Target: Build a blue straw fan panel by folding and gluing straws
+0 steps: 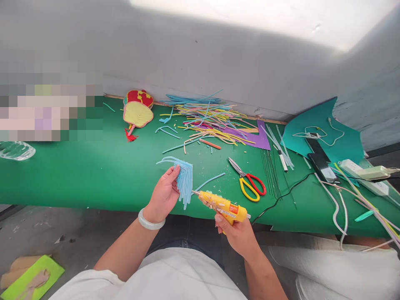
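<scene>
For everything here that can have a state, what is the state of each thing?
Blue piece: pinched in left hand
Glue gun: gripped in right hand, nozzle at blue piece's edge
Scissors: lying unheld on green table
Loose strips: heaped
Purple sheet: partly covered by strips
Teal sheet: curled upward

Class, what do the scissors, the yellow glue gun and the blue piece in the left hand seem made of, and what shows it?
Scissors: blades likely metal, grey with a shine; handles probably plastic, smooth red and yellow.
Glue gun: probably hard plastic, moulded-looking body, crusted surface.
Blue piece: perhaps fuzzy pipe-cleaner strips, soft-edged, matte; fibres unclear.
</scene>
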Available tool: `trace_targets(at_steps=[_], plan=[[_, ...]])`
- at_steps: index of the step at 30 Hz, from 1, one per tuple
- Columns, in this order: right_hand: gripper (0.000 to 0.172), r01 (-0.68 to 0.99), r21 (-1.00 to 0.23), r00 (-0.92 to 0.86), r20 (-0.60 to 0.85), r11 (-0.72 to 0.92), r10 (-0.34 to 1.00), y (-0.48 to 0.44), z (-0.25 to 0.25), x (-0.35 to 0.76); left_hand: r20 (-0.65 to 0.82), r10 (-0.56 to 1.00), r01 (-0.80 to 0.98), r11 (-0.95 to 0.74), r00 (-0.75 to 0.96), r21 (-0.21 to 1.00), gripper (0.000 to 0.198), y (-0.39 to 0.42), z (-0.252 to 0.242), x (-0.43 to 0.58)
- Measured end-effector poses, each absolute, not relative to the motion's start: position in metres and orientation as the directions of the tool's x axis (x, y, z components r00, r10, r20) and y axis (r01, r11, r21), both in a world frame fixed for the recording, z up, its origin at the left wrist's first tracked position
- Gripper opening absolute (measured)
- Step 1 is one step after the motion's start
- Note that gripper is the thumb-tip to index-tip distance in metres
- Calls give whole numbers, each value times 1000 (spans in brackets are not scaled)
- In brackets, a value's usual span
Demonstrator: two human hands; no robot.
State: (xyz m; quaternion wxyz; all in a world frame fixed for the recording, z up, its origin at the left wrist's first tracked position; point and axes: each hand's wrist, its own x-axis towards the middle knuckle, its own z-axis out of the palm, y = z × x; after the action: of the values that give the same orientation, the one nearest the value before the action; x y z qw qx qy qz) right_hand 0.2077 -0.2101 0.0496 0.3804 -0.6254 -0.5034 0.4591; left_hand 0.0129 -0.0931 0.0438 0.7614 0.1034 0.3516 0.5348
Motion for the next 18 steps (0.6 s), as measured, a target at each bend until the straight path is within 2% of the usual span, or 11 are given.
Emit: trace_targets(at_steps=[9,18], plan=[[51,284,-932,55,-220,-226,974,-209,54,206,-434,883,-744,411,180,527,28,-92,44,13],[46,287,-928,54,-232,-237,971,-212,51,207,-445,881,-745,405,162,530,26,-92,46,13]])
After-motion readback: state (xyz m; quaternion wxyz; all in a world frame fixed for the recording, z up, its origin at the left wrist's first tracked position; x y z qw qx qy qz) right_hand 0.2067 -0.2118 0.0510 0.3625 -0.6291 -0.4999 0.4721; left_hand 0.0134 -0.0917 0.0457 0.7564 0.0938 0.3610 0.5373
